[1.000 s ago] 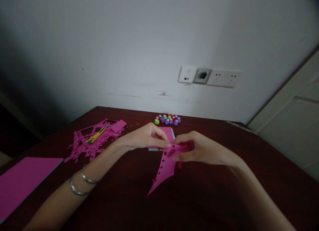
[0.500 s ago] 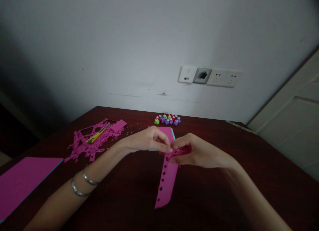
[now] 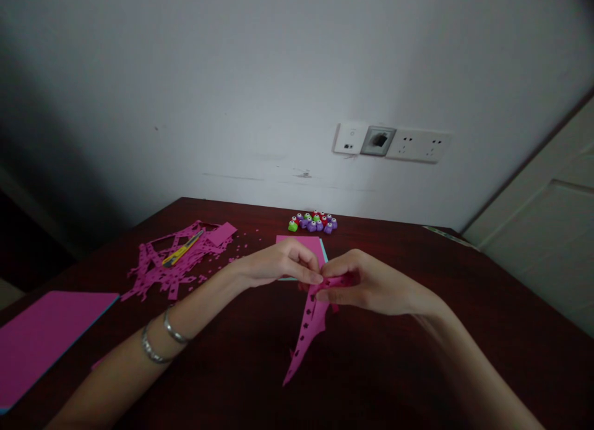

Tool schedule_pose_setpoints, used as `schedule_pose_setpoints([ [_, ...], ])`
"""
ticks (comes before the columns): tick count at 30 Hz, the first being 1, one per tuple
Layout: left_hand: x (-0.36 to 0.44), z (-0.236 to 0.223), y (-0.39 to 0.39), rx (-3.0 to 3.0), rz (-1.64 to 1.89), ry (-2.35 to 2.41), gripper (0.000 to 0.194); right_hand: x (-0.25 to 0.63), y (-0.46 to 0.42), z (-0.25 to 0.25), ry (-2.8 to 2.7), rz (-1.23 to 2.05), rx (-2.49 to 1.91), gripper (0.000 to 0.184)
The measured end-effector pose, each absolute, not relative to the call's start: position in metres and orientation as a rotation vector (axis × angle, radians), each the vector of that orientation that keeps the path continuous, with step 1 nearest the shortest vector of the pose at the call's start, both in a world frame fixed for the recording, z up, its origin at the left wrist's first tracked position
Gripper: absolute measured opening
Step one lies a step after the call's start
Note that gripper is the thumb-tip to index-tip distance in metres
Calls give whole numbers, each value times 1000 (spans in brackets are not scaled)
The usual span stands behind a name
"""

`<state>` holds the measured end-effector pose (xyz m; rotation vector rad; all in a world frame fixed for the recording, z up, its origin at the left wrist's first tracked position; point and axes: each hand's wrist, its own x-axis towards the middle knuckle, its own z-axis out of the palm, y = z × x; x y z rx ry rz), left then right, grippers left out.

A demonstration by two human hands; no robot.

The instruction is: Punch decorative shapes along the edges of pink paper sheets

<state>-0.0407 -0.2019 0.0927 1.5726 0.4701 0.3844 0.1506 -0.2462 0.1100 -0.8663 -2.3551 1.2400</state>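
Note:
Between my two hands hangs a strip of pink paper with a row of small punched holes along its left edge. My left hand pinches its upper end between thumb and fingers. Right beside it, my right hand grips the same end, thumb below and fingers above, partly hiding the paper. The strip's lower end dangles free and looks twisted. Just behind my hands lies a small stack of pink and light blue sheets, partly covered by my left hand.
Several small craft punches in green, purple and red cluster near the wall. To the left, a yellow cutter knife rests on a heap of pink paper scraps. Large pink sheets lie at the table's left edge.
The hanging pink strip has turned and curled, so its lower part looks narrower and more pointed. Both hands keep their hold in nearly the same place.

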Motion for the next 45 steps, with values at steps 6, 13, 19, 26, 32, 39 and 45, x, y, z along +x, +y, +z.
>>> schedule_pose_setpoints([
  [6,-39,89,-200,1539,379,442,10,151,-246,110,-2348,1262,-875,19],
  [13,-39,86,-200,1525,367,420,12,150,-245,110,-2326,1297,-836,22],
  [19,-40,85,-199,1548,359,427,13,152,-243,106,-2362,1253,-895,23],
  [26,-43,95,-203,1744,403,525,15,150,-243,106,-2296,1193,-964,26],
  [32,-42,92,-203,1755,449,472,17,152,-242,106,-2303,1189,-925,27],
  [39,-44,85,-200,1582,482,425,15,150,-244,108,-2277,1277,-865,22],
  [45,-49,87,-196,1696,531,436,26,150,-243,108,-2219,1217,-906,28],
])
